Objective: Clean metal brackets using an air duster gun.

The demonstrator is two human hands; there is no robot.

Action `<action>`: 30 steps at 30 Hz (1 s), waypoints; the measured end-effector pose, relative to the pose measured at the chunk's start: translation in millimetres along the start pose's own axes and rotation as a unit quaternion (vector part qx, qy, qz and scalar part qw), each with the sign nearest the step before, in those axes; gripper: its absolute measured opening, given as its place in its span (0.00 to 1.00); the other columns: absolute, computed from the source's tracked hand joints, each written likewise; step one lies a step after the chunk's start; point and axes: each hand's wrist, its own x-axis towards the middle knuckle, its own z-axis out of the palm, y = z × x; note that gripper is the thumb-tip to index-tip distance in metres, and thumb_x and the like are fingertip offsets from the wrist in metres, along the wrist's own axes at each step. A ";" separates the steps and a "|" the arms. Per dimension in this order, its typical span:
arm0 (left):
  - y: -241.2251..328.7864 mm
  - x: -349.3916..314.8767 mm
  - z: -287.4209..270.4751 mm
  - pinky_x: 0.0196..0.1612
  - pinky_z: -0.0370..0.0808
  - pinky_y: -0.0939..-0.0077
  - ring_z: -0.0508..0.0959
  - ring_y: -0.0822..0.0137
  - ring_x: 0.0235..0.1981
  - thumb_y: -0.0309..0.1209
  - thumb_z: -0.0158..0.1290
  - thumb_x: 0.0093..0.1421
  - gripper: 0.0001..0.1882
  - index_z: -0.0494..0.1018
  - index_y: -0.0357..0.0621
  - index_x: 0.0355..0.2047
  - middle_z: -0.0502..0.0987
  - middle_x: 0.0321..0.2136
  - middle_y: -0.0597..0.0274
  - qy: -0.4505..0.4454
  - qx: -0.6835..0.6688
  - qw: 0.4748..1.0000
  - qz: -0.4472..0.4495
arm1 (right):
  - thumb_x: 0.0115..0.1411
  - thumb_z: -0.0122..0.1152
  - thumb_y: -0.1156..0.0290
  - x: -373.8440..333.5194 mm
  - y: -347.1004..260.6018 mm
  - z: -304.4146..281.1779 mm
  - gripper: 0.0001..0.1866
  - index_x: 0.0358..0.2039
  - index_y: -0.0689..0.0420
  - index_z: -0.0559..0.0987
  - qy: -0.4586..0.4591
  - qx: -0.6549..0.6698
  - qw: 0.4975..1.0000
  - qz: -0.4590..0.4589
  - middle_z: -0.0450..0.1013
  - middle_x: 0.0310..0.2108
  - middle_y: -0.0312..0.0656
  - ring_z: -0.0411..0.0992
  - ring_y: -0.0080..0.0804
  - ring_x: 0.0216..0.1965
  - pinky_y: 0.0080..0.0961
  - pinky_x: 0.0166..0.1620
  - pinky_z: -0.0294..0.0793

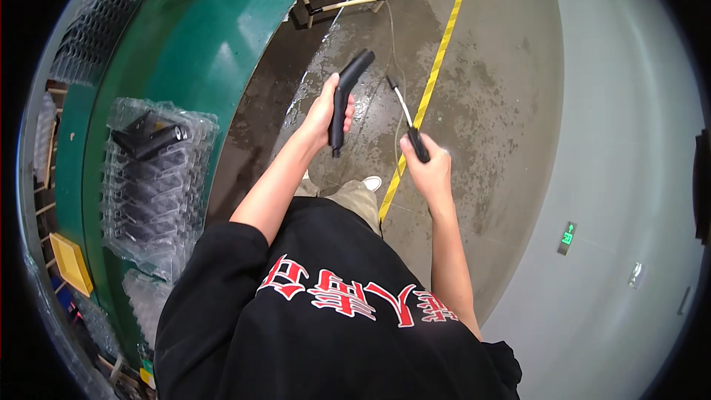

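My left hand (323, 114) is closed around a bent black handle (354, 78), left of the yellow floor line (448, 30). My right hand (431, 168) grips a slim black-handled tool (417, 142) over that line. Farther left of it, the green bench (211, 55) bears stacked clear trays (155, 192).

Green bench (215, 48): clear tray stack (152, 196), probably more trays (89, 41) beyond

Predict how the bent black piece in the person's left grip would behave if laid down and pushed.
The bent black piece is probably stiff: its upper end juts unsupported past the left grip without visible sag. It seems fairly light, as that grip alone holds it up. Its rounded sides may let it rock, but the bend should hinder rolling.
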 end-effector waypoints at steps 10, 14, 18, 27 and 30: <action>3.2 46.9 -33.9 0.19 0.67 0.77 0.67 0.72 0.17 0.63 0.42 0.63 0.30 0.62 0.47 0.27 0.66 0.18 0.66 0.094 -0.358 0.929 -0.023 | 0.56 0.66 0.70 -71.5 7.1 34.3 0.10 0.35 0.62 0.78 -0.074 0.025 0.996 -0.045 0.72 0.19 0.40 0.63 0.30 0.17 0.27 0.24 0.64; 5.8 41.4 -31.3 0.20 0.67 0.79 0.65 0.74 0.17 0.61 0.42 0.64 0.29 0.63 0.47 0.27 0.66 0.19 0.67 0.111 -0.374 0.920 -0.022 | 0.56 0.65 0.71 -69.8 9.1 36.5 0.09 0.34 0.62 0.78 -0.073 0.016 0.997 -0.030 0.72 0.19 0.41 0.64 0.32 0.17 0.27 0.24 0.65; 6.1 41.1 -30.3 0.20 0.67 0.79 0.65 0.73 0.17 0.61 0.41 0.65 0.28 0.63 0.47 0.27 0.65 0.18 0.67 0.105 -0.355 0.929 -0.005 | 0.55 0.64 0.72 -66.0 12.2 37.0 0.08 0.34 0.61 0.78 -0.080 0.000 0.996 -0.047 0.73 0.20 0.41 0.65 0.33 0.18 0.28 0.25 0.66; 1.8 40.9 -35.8 0.18 0.66 0.78 0.66 0.72 0.16 0.64 0.40 0.64 0.30 0.61 0.48 0.27 0.65 0.17 0.66 0.154 -0.357 0.921 0.022 | 0.53 0.64 0.71 -64.2 6.8 39.3 0.07 0.32 0.57 0.77 -0.070 -0.072 0.993 -0.070 0.74 0.20 0.42 0.69 0.42 0.18 0.33 0.25 0.67; 3.8 39.1 -35.9 0.18 0.66 0.78 0.66 0.72 0.16 0.64 0.40 0.64 0.30 0.61 0.48 0.27 0.65 0.17 0.67 0.163 -0.352 0.921 0.025 | 0.53 0.64 0.71 -63.1 6.4 40.5 0.07 0.31 0.57 0.77 -0.069 -0.080 0.992 -0.068 0.73 0.19 0.42 0.67 0.41 0.17 0.33 0.24 0.66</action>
